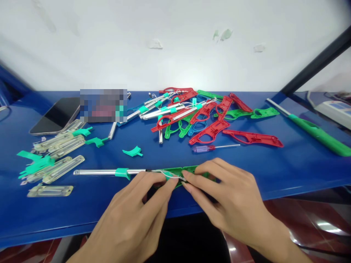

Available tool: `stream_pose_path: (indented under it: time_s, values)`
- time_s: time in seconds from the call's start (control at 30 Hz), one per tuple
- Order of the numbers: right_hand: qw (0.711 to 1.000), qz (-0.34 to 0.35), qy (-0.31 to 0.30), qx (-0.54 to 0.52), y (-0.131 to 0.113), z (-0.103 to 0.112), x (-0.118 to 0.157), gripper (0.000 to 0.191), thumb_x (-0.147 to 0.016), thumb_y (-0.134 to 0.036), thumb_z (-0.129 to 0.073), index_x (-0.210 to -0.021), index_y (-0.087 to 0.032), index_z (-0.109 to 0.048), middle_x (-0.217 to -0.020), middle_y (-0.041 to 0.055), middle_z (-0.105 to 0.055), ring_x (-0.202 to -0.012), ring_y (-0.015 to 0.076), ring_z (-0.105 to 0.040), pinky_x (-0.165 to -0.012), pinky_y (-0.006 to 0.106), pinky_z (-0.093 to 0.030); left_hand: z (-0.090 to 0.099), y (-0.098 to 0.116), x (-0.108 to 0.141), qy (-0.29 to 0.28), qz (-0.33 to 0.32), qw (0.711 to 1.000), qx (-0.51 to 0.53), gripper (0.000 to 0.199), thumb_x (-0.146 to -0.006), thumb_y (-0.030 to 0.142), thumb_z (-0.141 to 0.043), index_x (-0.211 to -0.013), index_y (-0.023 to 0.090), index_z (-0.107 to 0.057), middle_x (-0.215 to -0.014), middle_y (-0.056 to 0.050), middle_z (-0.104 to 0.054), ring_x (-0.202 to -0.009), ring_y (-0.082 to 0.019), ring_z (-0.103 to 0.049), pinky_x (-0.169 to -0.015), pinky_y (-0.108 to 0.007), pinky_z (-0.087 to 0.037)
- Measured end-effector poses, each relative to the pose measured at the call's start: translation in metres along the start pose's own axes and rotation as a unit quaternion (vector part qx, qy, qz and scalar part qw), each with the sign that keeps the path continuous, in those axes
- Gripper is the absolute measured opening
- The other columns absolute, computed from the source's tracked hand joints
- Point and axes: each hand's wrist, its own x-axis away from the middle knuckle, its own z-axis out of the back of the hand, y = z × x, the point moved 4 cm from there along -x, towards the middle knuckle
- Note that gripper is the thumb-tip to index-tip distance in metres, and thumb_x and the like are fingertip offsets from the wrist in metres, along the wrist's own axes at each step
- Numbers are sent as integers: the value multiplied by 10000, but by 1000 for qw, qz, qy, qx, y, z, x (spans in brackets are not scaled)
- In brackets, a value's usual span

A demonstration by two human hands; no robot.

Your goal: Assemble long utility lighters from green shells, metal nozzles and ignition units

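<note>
At the table's front edge lies a half-assembled long-neck lighter. Its open green shell half [175,170] is largely hidden under my fingers. From it a metal tube [98,172] points left, with a turquoise trigger [122,173] around it. My left hand [134,208] is closed on the lighter, thumb and index finger pressed against the thin white wire [161,172]. My right hand [233,193] pinches near the wire's end over the shell; the fingertips hide exactly what lies between them. A small screwdriver [204,148] with a purple handle lies behind the right hand.
Red shell halves [210,132], green and blue ones, and wired metal tubes [161,110] are heaped at the back. Clear fuel tanks [63,170] and loose turquoise triggers [133,151] lie left, near a phone [56,115]. A whole green lighter [315,133] lies right.
</note>
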Motion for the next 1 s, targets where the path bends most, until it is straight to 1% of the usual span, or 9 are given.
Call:
stream_pose_path:
  time_s: [0.13,0.27,0.43,0.57,0.67,0.83,1.0]
  values:
    - [999,-26,-1,-42,5,-2,0,169,-1064,-264,-633,-1141,-261,-783,-1008,4,-781,-839,173,-662,-756,330,-500,-1,-2,-1,10,9,1000,-3,335,-1068,112,-537,-1385,190,-614,-1217,-33,-680,-1122,-144,-626,-1076,-281,-481]
    - [998,-37,6,-59,7,-1,-1,149,-1052,-263,-661,-1127,-268,-790,-1015,-5,-797,-831,169,-669,-764,324,-505,-2,-1,-4,20,3,1000,-5,302,-1074,110,-538,-1360,165,-616,-1204,-27,-691,-1121,-142,-620,-1099,-277,-461]
    - [996,-41,6,-80,7,0,-3,117,-1035,-257,-695,-1097,-288,-788,-1015,-42,-804,-812,155,-657,-777,314,-499,-1,-1,-5,17,10,1000,14,279,-1080,107,-534,-1342,154,-614,-1200,-27,-675,-1097,-121,-615,-1061,-244,-468]
    - [996,-34,4,-83,7,-1,-4,103,-1041,-266,-688,-1039,-276,-791,-1005,-49,-804,-809,151,-655,-770,312,-497,0,-1,-4,18,18,1000,18,257,-1082,125,-536,-1321,172,-620,-1177,-21,-682,-1065,-122,-632,-999,-243,-509]
    - [996,-30,6,-89,7,-2,-4,108,-1040,-247,-687,-1031,-269,-792,-1011,-51,-810,-813,146,-667,-771,309,-504,0,-1,-5,16,22,999,23,265,-1075,113,-544,-1321,173,-621,-1176,-27,-683,-1061,-125,-639,-967,-242,-527]
    - [995,-24,34,-92,5,1,-1,94,-1014,-212,-723,-1039,-261,-799,-1015,-53,-823,-801,137,-693,-768,299,-526,-1,-2,-3,16,19,1000,11,275,-1070,102,-551,-1324,175,-629,-1185,-24,-676,-1089,-122,-631,-1020,-247,-506]
    - [992,-18,70,-107,4,4,1,91,-977,-182,-769,-1043,-229,-810,-1011,-44,-840,-818,113,-734,-786,258,-555,-2,-2,-1,14,16,1000,11,289,-1073,85,-527,-1331,176,-623,-1189,-19,-669,-1099,-117,-619,-1048,-240,-488]
